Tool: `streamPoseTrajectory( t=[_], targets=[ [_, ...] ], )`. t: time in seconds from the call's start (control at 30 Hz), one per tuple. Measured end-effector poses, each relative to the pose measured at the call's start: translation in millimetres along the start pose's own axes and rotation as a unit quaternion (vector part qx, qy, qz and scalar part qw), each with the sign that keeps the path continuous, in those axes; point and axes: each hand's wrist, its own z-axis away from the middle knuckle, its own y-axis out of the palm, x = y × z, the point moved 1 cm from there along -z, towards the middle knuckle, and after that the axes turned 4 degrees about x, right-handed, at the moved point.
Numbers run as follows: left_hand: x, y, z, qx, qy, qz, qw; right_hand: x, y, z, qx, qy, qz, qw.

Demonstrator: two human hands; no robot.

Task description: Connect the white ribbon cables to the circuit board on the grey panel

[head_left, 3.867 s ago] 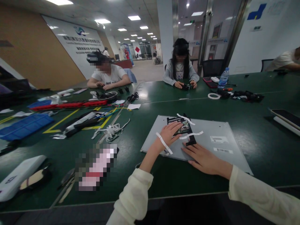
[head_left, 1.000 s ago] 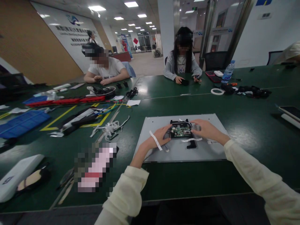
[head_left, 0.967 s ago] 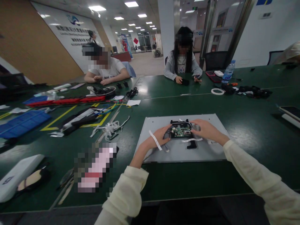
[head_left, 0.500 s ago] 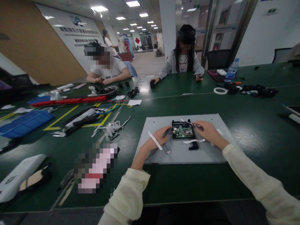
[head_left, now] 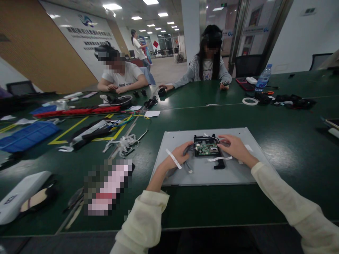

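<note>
Green circuit board [head_left: 206, 149] on a grey panel [head_left: 238, 175]

The left hand [head_left: 180, 153] curls its fingers around a grey cable [head_left: 187, 165]. The board sits in a black frame [head_left: 219, 164] between 2 white strips; the right hand [head_left: 235, 146] pinches a grey lead [head_left: 225, 142] beside it.

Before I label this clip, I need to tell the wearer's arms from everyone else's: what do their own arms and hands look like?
The left sleeve and right sleeve match: pale cream, loose, wrinkled, stopping short of the hands. The left hand and right hand wear no gloves. A narrow white strip crosses the left wrist.
</note>
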Motion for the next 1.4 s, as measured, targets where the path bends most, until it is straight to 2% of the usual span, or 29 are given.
streamPoseTrajectory(
  t=[0.27,0.33,0.43,0.53,0.83,0.97,1.07,1.4],
  targets=[
    [-11,0,4,-0.004,-0.003,-0.005,1.000,6,0,1,0.007,-0.025,0.099,0.995],
    [-13,0,5,-0.004,-0.002,-0.002,1.000,4,0,0,-0.012,-0.010,0.082,0.997],
    [-10,1,5,-0.009,-0.006,-0.002,1.000,-1,2,-1,-0.043,0.040,-0.003,0.998],
    [-3,5,3,-0.019,-0.013,-0.007,1.000,-2,5,-4,-0.036,0.083,-0.058,0.994],
    [0,7,3,-0.032,-0.012,-0.010,0.999,-4,7,-16,0.008,0.120,-0.016,0.993],
    [-7,3,5,-0.027,-0.025,-0.016,0.999,0,7,-24,0.061,0.128,0.009,0.990],
    [-10,2,6,-0.026,-0.029,-0.016,0.999,0,6,-30,0.084,0.132,-0.013,0.988],
    [-5,8,5,-0.054,-0.004,-0.015,0.998,-5,0,-34,0.073,0.202,-0.106,0.971]
  ],
)
